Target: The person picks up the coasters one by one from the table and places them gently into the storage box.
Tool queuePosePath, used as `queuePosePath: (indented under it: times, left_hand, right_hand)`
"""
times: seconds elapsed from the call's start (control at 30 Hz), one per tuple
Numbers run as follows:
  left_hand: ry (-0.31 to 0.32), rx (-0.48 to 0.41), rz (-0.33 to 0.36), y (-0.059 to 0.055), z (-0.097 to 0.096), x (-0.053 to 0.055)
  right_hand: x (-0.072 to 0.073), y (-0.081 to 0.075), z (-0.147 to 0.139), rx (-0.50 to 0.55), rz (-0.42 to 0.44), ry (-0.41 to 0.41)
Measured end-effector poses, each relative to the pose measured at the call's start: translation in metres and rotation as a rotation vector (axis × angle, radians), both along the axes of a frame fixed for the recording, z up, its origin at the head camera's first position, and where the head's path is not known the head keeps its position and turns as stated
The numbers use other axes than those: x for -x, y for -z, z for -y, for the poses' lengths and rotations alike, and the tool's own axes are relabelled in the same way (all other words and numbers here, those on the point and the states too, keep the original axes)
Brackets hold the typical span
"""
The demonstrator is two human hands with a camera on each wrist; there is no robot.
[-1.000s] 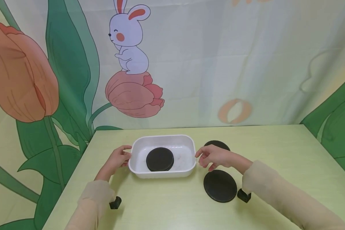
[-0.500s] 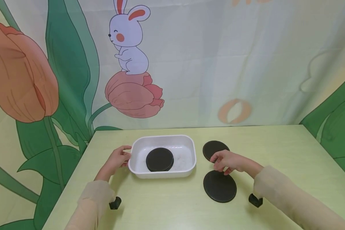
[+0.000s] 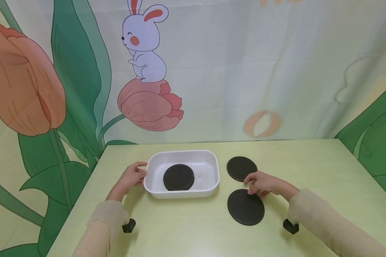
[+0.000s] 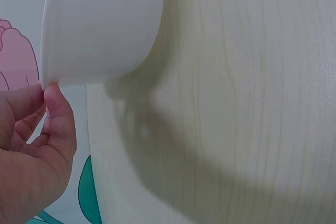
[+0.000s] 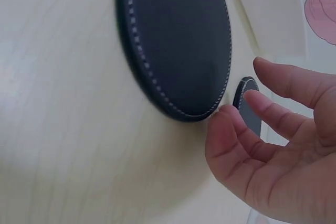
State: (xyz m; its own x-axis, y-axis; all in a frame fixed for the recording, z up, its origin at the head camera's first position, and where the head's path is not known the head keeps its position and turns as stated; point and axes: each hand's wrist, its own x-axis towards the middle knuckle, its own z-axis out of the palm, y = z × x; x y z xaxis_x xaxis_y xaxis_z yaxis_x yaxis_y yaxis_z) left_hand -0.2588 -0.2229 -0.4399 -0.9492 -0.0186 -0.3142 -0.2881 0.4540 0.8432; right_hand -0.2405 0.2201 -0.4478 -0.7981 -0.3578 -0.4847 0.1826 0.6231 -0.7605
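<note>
In the head view my left hand (image 3: 131, 178) holds the left end of a white rectangular tray (image 3: 180, 195). The left wrist view has the thumb and forefinger pinching the rim of the tray (image 4: 100, 30). A black round coaster (image 3: 179, 177) lies inside, on what looks like another one under it. My right hand (image 3: 264, 184) is at the far edge of a front black coaster (image 3: 246, 208). Up close, that coaster (image 5: 178, 40) shows light stitching, with the thumb and a fingertip right at its edge and the forefinger extended.
Another black coaster (image 3: 241, 167) lies behind the right hand, to the right of the tray. All stand on a pale yellow-green table (image 3: 180, 228). A curtain (image 3: 212, 71) printed with a rabbit and tulips hangs behind the table's back edge.
My right hand has moved from the tray's right end, rightward and slightly toward me, to the front coaster's edge. The left hand, tray and coasters have not moved.
</note>
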Motion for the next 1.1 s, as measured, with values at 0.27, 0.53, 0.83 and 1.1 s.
queuePosePath:
  times: [0.27,0.53,0.83,1.1]
  left_hand:
    - [0.001,0.002,0.002,0.002,0.001,0.002]
    - [0.000,0.001,0.000,0.003,0.002,0.002]
    - [-0.009,0.012,0.014,0.002,0.001,0.002]
    - [-0.010,0.025,0.029,0.002,0.000,0.002]
  right_hand:
    - [-0.001,0.013,-0.002,-0.029,-0.087,-0.094]
    - [-0.002,0.019,0.004,-0.132,-0.186,-0.136]
    - [0.000,0.017,0.008,-0.218,-0.232,-0.187]
    - [0.002,0.017,0.009,-0.227,-0.216,-0.195]
